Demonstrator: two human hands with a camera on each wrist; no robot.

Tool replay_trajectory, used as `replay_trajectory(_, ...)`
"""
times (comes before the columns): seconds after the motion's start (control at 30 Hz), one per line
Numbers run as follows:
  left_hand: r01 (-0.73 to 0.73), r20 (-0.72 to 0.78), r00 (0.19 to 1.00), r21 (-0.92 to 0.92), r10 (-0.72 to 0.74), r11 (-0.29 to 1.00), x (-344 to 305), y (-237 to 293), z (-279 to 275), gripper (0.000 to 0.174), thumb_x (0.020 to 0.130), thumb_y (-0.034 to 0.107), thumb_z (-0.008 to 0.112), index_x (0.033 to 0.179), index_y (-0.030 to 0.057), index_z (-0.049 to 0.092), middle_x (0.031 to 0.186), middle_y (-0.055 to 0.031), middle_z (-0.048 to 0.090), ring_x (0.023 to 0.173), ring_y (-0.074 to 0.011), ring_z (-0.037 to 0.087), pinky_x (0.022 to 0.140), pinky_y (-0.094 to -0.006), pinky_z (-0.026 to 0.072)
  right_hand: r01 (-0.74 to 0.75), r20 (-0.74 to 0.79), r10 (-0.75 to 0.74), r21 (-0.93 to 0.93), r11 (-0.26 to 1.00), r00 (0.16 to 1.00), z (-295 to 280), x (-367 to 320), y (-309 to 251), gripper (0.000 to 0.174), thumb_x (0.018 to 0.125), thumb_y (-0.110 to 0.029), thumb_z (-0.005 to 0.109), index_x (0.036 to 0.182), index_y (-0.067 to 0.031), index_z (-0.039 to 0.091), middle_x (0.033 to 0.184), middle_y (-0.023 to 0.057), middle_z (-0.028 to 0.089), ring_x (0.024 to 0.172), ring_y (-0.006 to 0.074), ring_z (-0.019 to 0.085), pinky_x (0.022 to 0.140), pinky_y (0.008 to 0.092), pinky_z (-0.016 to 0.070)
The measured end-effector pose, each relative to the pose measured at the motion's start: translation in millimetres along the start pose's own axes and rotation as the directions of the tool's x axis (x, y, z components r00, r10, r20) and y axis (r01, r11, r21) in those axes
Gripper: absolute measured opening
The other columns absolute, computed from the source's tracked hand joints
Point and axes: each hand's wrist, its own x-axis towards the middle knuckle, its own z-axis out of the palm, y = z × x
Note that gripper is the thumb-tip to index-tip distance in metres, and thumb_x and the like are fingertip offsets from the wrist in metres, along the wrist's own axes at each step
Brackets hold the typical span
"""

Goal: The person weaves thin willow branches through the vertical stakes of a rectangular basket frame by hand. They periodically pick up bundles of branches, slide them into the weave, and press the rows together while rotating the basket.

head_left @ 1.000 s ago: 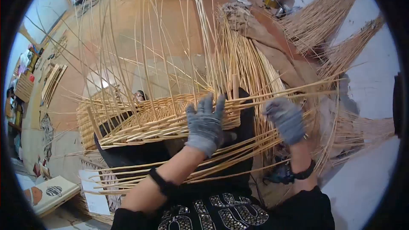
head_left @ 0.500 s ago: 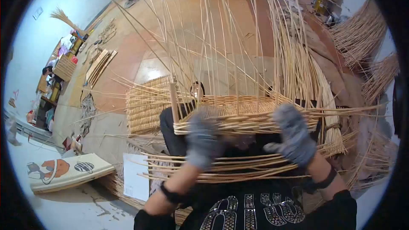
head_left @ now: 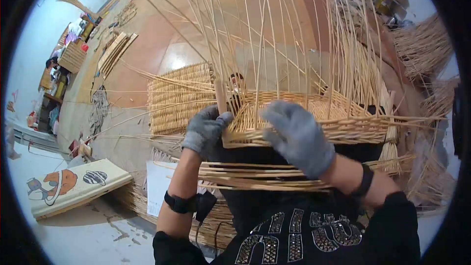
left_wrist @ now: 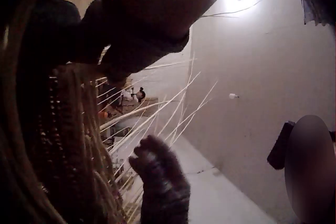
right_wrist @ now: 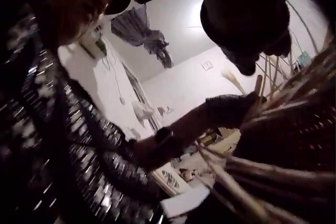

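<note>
A shallow woven basket with tall upright rods lies across the person's lap. At its left front corner, the gloved left hand has its fingers and thumb round the base of a thick corner stick; the right wrist view also shows the left hand at this stick. Over the front wall's left part is the gloved right hand, its fingers loosely bent and nothing seen between them. Whether it touches the weave cannot be told. The left wrist view is dark, with the right hand low in it.
Loose rods lie across the lap below the basket. A woven panel is beyond its left end, a rod bundle behind its right side. A board with drawings and white paper are at the lower left.
The left hand has gone from over the front wall to the left corner and closed there. The right hand has moved left along the front wall from near its right end.
</note>
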Motion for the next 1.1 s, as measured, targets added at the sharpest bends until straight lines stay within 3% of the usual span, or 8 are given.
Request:
replay_trajectory(0.1,0.034,-0.035,0.999,0.220,-0.027,0.975,5.5,13.2,1.6,0.021,0.080,0.016,0.066,0.092,-0.0007,0.065,0.075,-0.0035,0.064,0.067,-0.0103,0.057,0.063,-0.0247,0.0464,-0.186,-0.229,0.205,0.102,0.977,0.952,32.7,78.9,0.1,0.052,0.082,-0.033,0.059,0.118,0.0033,0.045,0.106,0.0227,0.052,0.088,0.0324,0.057,0.079,0.0373,0.0466)
replay_trajectory(0.17,0.028,-0.026,0.999,0.136,-0.025,0.990,6.8,11.2,2.2,0.020,0.080,0.018,0.065,0.088,-0.0008,0.064,0.074,-0.0036,0.063,0.066,-0.0108,0.056,0.062,-0.0252,0.0460,-0.566,0.275,0.503,0.250,0.786,0.820,39.9,146.3,20.8,0.052,0.086,-0.032,0.054,0.119,0.0068,0.042,0.101,0.0183,0.052,0.077,0.0242,0.059,0.073,0.0354,0.0502)
replay_trajectory(0.23,0.020,0.049,0.999,0.004,-0.020,1.000,5.1,10.1,-1.0,0.020,0.081,0.019,0.064,0.083,-0.0006,0.063,0.072,-0.0037,0.062,0.066,-0.0117,0.056,0.062,-0.0259,0.0456,-0.117,0.018,0.131,0.590,0.799,0.991,42.2,118.4,46.5,0.049,0.088,-0.031,0.053,0.116,0.0067,0.042,0.091,0.0130,0.052,0.073,0.0188,0.058,0.073,0.0335,0.0508)
replay_trajectory(0.4,0.040,0.356,0.933,-0.250,0.053,0.967,4.1,3.8,-11.5,0.025,0.082,0.025,0.061,0.083,0.0010,0.058,0.073,-0.0043,0.060,0.068,-0.0143,0.055,0.063,-0.0273,0.0448,-0.285,0.286,0.580,0.954,-0.095,0.763,19.1,-34.9,34.8,0.021,0.089,-0.020,0.054,0.099,-0.0014,0.049,0.066,0.0002,0.047,0.057,0.0136,0.053,0.078,0.0412,0.0516)
replay_trajectory(0.53,-0.430,-0.396,0.856,-0.187,0.333,0.883,-20.4,41.0,31.5,0.027,0.080,0.010,0.063,0.103,-0.0008,0.055,0.089,-0.0087,0.062,0.083,-0.0176,0.059,0.079,-0.0281,0.0474,-0.180,0.220,0.613,0.975,-0.127,0.759,27.5,-31.8,34.0,0.020,0.089,-0.020,0.054,0.096,-0.0023,0.049,0.064,-0.0002,0.047,0.053,0.0134,0.052,0.079,0.0443,0.0512)
replay_trajectory(0.73,0.086,0.075,0.986,0.527,-0.147,0.845,1.6,31.0,71.1,0.036,0.086,0.034,0.054,0.095,0.0003,0.061,0.090,-0.0173,0.064,0.090,-0.0214,0.062,0.077,-0.0346,0.0465,-0.237,0.308,0.528,0.951,-0.199,0.791,11.5,-18.1,25.9,0.020,0.090,-0.017,0.051,0.097,0.0015,0.049,0.069,0.0022,0.049,0.068,0.0178,0.059,0.078,0.0340,0.0515)
replay_trajectory(1.0,-0.075,0.392,0.920,0.134,0.016,0.988,-10.5,11.5,47.3,0.022,0.078,0.023,0.068,0.087,0.0039,0.064,0.077,-0.0020,0.063,0.071,-0.0100,0.056,0.066,-0.0249,0.0455,-0.379,0.416,0.579,0.905,-0.190,0.701,-21.5,-30.8,59.7,0.034,0.087,-0.028,0.056,0.103,0.0006,0.047,0.072,0.0062,0.054,0.070,0.0210,0.060,0.087,0.0417,0.0485)
replay_trajectory(1.1,-0.020,0.216,0.975,0.324,-0.053,0.946,-8.8,11.1,59.6,0.026,0.075,0.027,0.070,0.084,0.0031,0.065,0.070,-0.0035,0.063,0.065,-0.0117,0.057,0.061,-0.0274,0.0463,-0.495,0.299,0.398,0.428,0.756,0.867,-43.7,40.3,54.8,0.045,0.079,-0.016,0.064,0.113,0.0033,0.042,0.092,0.0184,0.056,0.099,0.0327,0.056,0.093,0.0386,0.0431)
